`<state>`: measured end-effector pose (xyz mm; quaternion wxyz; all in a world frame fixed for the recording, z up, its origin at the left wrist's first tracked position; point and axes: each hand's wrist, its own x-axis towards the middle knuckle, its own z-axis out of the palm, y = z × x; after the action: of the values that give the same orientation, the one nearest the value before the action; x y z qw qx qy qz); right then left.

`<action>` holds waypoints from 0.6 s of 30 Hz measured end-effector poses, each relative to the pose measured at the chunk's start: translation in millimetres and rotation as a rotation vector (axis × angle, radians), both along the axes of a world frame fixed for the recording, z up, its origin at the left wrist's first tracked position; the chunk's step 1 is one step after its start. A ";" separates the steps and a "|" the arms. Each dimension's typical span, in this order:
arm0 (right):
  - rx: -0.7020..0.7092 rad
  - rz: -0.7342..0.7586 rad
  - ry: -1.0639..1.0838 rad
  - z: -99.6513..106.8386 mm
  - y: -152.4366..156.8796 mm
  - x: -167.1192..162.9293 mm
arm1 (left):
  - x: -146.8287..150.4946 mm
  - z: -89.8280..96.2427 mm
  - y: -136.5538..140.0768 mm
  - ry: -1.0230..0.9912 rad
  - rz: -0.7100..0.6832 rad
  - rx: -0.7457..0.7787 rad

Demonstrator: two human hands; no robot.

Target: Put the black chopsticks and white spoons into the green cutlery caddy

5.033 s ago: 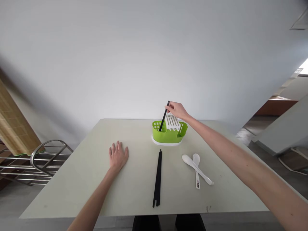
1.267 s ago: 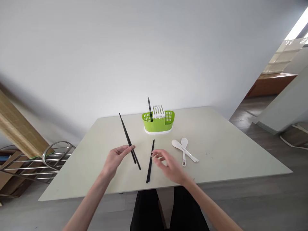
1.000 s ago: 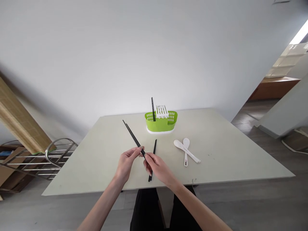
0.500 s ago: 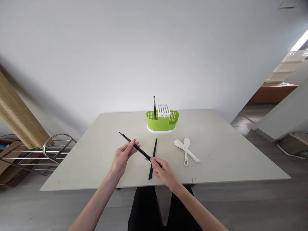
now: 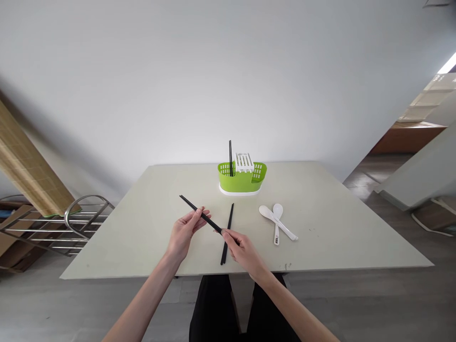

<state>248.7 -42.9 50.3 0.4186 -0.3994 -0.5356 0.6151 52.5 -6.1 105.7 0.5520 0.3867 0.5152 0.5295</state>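
Observation:
A pair of black chopsticks (image 5: 212, 223) slants between my hands above the table. My left hand (image 5: 187, 230) pinches it near the middle, thumb on top. Around the thicker end my right hand (image 5: 242, 249) is closed. Another black pair of chopsticks (image 5: 230, 225) lies on the table, partly behind my right hand. Two white spoons (image 5: 278, 223) rest crossed to the right. Farther back stands a green basket (image 5: 237, 183) with a white slatted piece (image 5: 244, 162) on it; black chopsticks (image 5: 230, 154) stand upright in its left part.
The pale table (image 5: 171, 183) meets a white wall (image 5: 213, 85) at its back edge. On the floor at left is a metal rack (image 5: 85, 216), with a rolled bamboo mat (image 5: 32, 166) leaning there. A grey stool-like item (image 5: 434, 216) stands at right.
The tips of the held chopsticks have come together, so the pair looks more even. Both hands stay almost in place. The view has shifted slightly.

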 end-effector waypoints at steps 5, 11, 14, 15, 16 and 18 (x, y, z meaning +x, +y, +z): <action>0.012 -0.009 -0.014 -0.5 1.4 -0.1 | 1.5 -2.4 0.8 0.032 -0.013 -0.014; 0.031 -0.028 -0.044 0.4 1.1 -1.2 | -0.2 -0.4 0.4 0.129 -0.013 -0.015; 0.036 -0.074 -0.066 2.4 2.1 -2.5 | -2.0 5.3 0.5 0.259 -0.029 0.011; 0.039 -0.086 -0.068 3.6 2.9 -2.7 | -2.5 7.8 0.8 0.294 -0.042 0.023; 0.047 -0.093 -0.068 4.9 4.0 -2.9 | -2.9 10.5 1.4 0.316 -0.055 0.033; 0.066 -0.099 -0.069 7.6 7.0 -2.5 | -3.6 15.3 3.4 0.320 -0.071 0.041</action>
<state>246.2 -35.9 57.9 0.4427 -0.4323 -0.5493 0.5616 49.0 -2.7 121.0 0.4732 0.4955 0.5715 0.4516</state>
